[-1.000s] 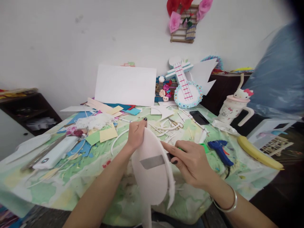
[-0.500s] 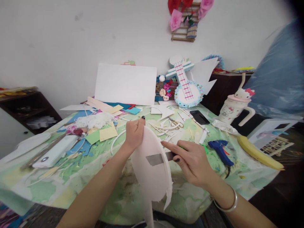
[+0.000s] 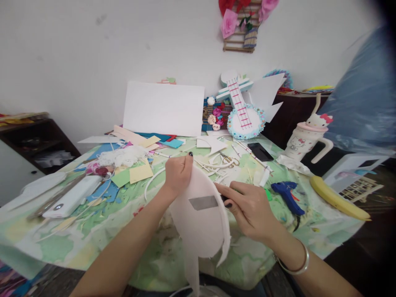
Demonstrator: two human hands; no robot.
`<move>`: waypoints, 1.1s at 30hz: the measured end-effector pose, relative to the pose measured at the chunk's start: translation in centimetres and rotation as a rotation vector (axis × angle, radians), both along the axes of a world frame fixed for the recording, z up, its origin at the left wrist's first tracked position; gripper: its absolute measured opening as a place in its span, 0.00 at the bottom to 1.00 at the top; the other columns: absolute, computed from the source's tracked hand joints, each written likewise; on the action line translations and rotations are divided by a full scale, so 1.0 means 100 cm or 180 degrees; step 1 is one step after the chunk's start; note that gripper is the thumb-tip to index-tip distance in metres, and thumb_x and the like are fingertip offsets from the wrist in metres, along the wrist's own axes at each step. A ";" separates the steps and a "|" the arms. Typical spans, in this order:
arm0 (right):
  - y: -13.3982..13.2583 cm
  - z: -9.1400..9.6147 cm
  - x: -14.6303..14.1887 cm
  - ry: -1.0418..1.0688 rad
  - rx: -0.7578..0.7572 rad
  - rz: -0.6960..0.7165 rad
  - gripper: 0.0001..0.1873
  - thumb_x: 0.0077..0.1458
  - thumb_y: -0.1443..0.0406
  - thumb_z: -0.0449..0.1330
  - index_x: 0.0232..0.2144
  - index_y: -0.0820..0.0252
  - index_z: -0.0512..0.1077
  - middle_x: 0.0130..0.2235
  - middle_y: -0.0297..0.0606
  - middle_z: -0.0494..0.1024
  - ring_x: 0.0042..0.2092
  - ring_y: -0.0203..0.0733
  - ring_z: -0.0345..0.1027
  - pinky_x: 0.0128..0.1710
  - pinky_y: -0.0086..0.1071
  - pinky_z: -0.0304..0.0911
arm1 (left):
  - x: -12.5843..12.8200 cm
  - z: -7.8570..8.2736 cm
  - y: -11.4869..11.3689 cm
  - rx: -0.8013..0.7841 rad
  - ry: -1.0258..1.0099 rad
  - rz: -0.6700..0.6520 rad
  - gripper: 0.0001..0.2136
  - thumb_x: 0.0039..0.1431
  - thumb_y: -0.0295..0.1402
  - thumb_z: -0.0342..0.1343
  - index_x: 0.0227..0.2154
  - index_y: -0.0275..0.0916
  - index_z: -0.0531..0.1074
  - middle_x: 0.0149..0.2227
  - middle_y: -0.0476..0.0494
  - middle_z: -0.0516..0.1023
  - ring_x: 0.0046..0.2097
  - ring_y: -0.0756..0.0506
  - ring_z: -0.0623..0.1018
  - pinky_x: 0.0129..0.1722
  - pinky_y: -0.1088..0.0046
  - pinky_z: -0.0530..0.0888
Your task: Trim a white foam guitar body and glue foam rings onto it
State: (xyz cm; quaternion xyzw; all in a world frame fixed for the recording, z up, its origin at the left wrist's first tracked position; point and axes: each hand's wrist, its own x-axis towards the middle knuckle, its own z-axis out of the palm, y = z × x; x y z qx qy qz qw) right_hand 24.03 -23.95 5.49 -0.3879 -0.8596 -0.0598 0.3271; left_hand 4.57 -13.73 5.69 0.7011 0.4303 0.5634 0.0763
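My left hand (image 3: 178, 175) grips the top edge of a white foam board cutout (image 3: 198, 231), rounded with a straight strip running down from it. My right hand (image 3: 247, 210) is closed around the handle of a craft knife, mostly hidden by the fingers. The knife's flat grey blade (image 3: 203, 202) lies across the face of the cutout, near its right rim. Along that rim a narrow curved strip (image 3: 227, 239) of white foam hangs partly apart at its lower end. The index finger of my right hand stretches forward along the rim.
A blue glue gun (image 3: 287, 196), a banana (image 3: 338, 199) and a cup (image 3: 305, 138) lie or stand at right. Behind are a phone (image 3: 260, 152), scissors (image 3: 229, 160) and a decorated toy banjo (image 3: 246, 119). Paper scraps (image 3: 140, 172) and a white device (image 3: 72, 198) cover the left.
The cutout has tilted and shifted slightly right with my left hand. The blade lies further across its face, and my right hand has moved a little nearer the rim.
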 end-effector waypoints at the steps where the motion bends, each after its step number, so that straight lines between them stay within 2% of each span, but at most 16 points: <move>1: 0.000 0.001 0.000 0.0001 -0.0011 -0.0006 0.22 0.62 0.60 0.42 0.52 0.59 0.66 0.26 0.34 0.63 0.26 0.36 0.55 0.27 0.31 0.47 | 0.001 0.000 -0.001 0.0019 0.0045 -0.0028 0.21 0.58 0.37 0.44 0.11 0.39 0.50 0.13 0.54 0.48 0.17 0.54 0.53 0.20 0.71 0.50; 13: -0.001 0.007 -0.005 0.0055 -0.0271 0.0242 0.22 0.62 0.60 0.40 0.50 0.59 0.67 0.25 0.34 0.61 0.26 0.36 0.55 0.27 0.31 0.47 | 0.005 0.003 -0.008 0.0130 0.0189 -0.0253 0.21 0.59 0.38 0.42 0.12 0.39 0.51 0.13 0.54 0.50 0.17 0.54 0.54 0.20 0.72 0.52; 22: 0.000 0.004 -0.002 0.0055 -0.0221 0.0213 0.22 0.62 0.61 0.41 0.52 0.61 0.66 0.27 0.35 0.64 0.26 0.36 0.55 0.27 0.31 0.49 | 0.002 0.002 -0.005 -0.0336 -0.0346 -0.0784 0.21 0.59 0.38 0.43 0.12 0.39 0.50 0.14 0.53 0.48 0.19 0.54 0.52 0.20 0.72 0.52; 25: 0.000 0.002 0.000 0.0076 -0.0282 0.0185 0.23 0.62 0.60 0.40 0.51 0.61 0.66 0.27 0.36 0.64 0.27 0.37 0.56 0.28 0.31 0.49 | 0.000 0.003 -0.006 -0.0290 -0.0299 -0.0726 0.21 0.59 0.38 0.44 0.12 0.39 0.50 0.14 0.53 0.48 0.19 0.54 0.52 0.20 0.73 0.52; 33: 0.001 0.001 -0.001 -0.0002 -0.0368 0.0157 0.23 0.62 0.58 0.38 0.46 0.62 0.67 0.28 0.37 0.66 0.28 0.38 0.57 0.28 0.31 0.48 | 0.003 0.003 -0.009 0.0250 0.0276 -0.0504 0.21 0.60 0.36 0.42 0.12 0.38 0.51 0.13 0.54 0.50 0.17 0.54 0.54 0.21 0.72 0.52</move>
